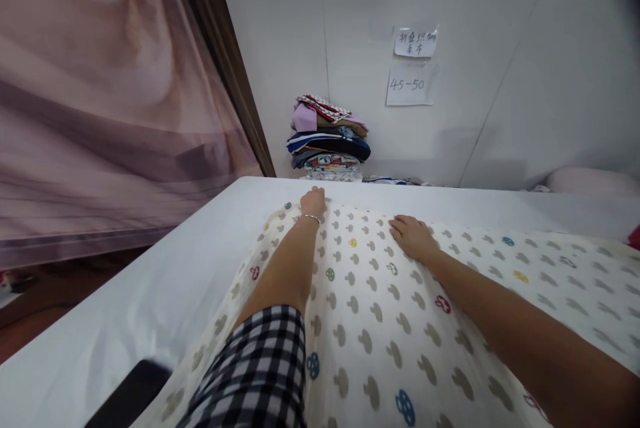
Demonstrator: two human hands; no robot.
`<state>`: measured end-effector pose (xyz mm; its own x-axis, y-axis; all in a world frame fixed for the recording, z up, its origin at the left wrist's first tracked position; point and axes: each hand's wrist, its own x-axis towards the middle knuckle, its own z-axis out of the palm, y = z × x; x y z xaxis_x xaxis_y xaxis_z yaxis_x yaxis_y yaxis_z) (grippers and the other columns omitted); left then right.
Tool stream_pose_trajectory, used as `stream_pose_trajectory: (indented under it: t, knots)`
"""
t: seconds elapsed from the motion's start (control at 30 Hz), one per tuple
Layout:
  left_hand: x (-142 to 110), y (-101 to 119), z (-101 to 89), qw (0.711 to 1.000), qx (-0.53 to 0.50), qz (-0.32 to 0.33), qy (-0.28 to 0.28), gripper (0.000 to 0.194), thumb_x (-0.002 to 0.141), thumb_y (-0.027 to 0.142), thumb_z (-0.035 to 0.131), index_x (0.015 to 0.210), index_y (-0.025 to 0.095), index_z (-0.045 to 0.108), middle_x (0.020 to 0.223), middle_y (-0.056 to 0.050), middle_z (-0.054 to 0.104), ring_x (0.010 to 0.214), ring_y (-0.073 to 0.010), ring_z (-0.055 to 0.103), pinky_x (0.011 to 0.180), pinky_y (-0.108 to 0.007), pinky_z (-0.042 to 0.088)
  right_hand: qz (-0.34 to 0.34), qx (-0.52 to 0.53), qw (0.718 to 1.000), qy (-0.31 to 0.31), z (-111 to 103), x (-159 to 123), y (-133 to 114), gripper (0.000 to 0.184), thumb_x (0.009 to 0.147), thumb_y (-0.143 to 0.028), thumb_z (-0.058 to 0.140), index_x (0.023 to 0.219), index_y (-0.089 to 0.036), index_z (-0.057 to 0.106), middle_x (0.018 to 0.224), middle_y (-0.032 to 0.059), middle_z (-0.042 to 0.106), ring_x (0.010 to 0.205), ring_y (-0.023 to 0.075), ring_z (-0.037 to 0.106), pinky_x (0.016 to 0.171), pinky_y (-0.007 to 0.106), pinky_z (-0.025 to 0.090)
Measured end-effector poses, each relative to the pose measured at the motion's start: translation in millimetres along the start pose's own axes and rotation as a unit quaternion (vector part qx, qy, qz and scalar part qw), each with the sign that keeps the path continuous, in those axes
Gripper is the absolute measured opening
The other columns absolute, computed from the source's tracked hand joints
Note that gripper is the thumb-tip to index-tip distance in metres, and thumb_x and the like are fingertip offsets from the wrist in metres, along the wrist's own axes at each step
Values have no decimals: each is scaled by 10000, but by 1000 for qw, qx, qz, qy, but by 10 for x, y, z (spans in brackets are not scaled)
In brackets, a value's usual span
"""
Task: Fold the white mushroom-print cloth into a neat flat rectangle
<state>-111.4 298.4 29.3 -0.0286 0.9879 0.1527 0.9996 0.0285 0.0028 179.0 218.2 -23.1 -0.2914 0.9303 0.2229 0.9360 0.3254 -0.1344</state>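
A white cloth (363,308) printed with grey mushrooms and a few coloured ones is spread over a white-covered table, with some creases running toward me. At its far edge, my left hand (313,203) has its fingers curled closed on the fabric; the fingertips are partly hidden. A thin bracelet circles that wrist, and the sleeve is black-and-white checked. Farther right, my right hand (413,236) rests on top of the cloth with its fingers stretched out flat toward the left.
Beyond the far edge of the table (200,248) rises a stack of folded fabrics (330,138) by the wall. Two handwritten papers (410,86) are taped up there. A pink curtain (110,95) hangs at left. One dark flat object (133,395) lies at the near left.
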Motion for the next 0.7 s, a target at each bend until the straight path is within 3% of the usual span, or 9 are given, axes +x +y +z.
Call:
stream_pose_trajectory:
  t: [0.2, 0.3, 0.47, 0.57, 0.7]
  knots:
    - [79, -17, 185, 998, -45, -32, -4, 363, 845, 94, 425, 1160, 176, 586, 1162, -151, 582, 1097, -262, 560, 871, -359, 469, 2, -5, 1000, -3, -19, -1, -11, 423, 941, -372, 311, 1244, -238, 573, 1351, 59, 504, 1220, 232, 432, 1004, 399, 325]
    - [55, -76, 220, 996, -77, -46, 0, 431, 876, 127, 389, 1286, 183, 508, 1234, -139, 577, 1118, -242, 557, 899, -344, 461, 4, -7, 1000, -12, -39, 4, -22, 426, 941, -377, 308, 1246, -241, 572, 1356, 57, 499, 1222, 232, 427, 1007, 396, 322]
    - [-182, -113, 217, 994, -110, 6, 21, 430, 933, 301, 373, 1341, 194, 453, 1364, -76, 509, 1243, -190, 458, 1040, -287, 348, 4, -5, 1000, -12, -41, -6, -21, 431, 940, -378, 303, 1249, -244, 571, 1356, 63, 497, 1225, 239, 427, 1002, 405, 325]
    - [-366, -98, 312, 992, -108, 72, -4, 519, 923, 491, 360, 1359, 217, 427, 1461, -71, 392, 1353, -234, 307, 1121, -399, 211, 0, -2, 1000, -19, -20, -10, -6, 444, 943, -391, 288, 1261, -249, 563, 1364, 65, 489, 1236, 245, 420, 1004, 409, 326]
    - [-432, -95, 409, 990, -98, 66, -78, 631, 896, 614, 265, 1412, 257, 337, 1543, -49, 219, 1418, -250, 140, 1127, -503, 102, 8, -7, 999, -31, -64, 33, -13, 441, 940, -371, 293, 1279, -249, 548, 1390, 64, 465, 1253, 248, 411, 1016, 422, 322]
